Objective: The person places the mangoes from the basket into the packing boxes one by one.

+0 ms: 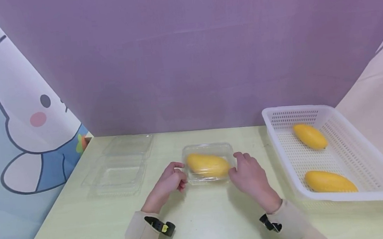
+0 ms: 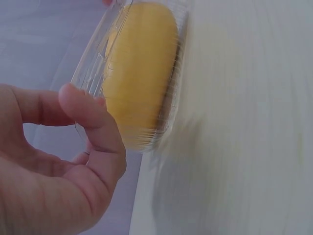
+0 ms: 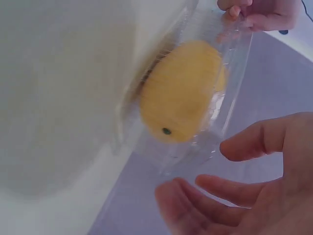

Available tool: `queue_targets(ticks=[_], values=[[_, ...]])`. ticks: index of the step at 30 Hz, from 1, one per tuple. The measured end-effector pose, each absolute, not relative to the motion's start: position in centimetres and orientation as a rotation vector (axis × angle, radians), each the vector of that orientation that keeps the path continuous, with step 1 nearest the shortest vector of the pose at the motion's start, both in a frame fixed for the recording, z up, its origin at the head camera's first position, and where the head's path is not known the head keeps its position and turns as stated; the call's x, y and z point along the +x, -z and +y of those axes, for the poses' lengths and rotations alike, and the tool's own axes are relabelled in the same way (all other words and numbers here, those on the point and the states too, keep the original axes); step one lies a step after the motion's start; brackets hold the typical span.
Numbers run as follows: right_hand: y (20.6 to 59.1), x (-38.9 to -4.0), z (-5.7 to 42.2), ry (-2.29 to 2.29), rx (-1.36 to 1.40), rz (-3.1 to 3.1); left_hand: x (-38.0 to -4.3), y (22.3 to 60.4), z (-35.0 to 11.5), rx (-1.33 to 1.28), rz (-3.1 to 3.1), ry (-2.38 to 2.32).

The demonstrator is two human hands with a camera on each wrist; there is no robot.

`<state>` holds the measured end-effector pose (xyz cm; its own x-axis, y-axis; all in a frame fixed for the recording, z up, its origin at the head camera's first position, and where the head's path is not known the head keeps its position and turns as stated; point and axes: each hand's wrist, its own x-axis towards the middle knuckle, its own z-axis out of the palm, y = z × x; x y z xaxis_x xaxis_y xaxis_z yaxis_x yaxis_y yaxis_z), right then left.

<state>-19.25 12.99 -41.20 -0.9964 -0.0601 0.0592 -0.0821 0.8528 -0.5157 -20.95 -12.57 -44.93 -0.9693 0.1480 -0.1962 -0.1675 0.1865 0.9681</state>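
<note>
The mango [image 1: 208, 165] lies inside the clear container [image 1: 206, 146], mid-table [image 1: 203, 227]. The left hand [image 1: 170, 181] pinches its left edge between thumb and forefinger; the right hand [image 1: 251, 173], fingers loosely spread, is at its right edge. Light, level pressure at both ends would probably suit such thin plastic. Farther right, a basket [image 1: 367, 195] holds two more mangoes [image 1: 310, 136].

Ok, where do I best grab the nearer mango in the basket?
Probably around its middle, from above. The mango is long and rounded, lying roughly along the near wall of the open basket, whose rim partly hides it from this side.
</note>
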Motion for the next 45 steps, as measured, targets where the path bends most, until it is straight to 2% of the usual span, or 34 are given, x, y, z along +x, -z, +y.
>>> queue_targets(ticks=[10,17,27,45], values=[[40.8,-19.3,10.6,-0.685,0.432,-2.877,-21.1,45.0,-12.2,-0.048,2.207,-1.844],[41.2,-19.7,9.5,-0.541,0.554,-2.894,-21.0,44.9,-11.9,-0.050,2.187,-1.837],[40.9,-19.8,8.7,-0.249,0.550,-3.042,-20.8,44.9,-11.3,-0.025,2.191,-1.857],[39.6,-21.5,9.1,-0.139,0.523,-3.144,-21.1,44.0,-12.0,-0.010,2.447,-1.641]])
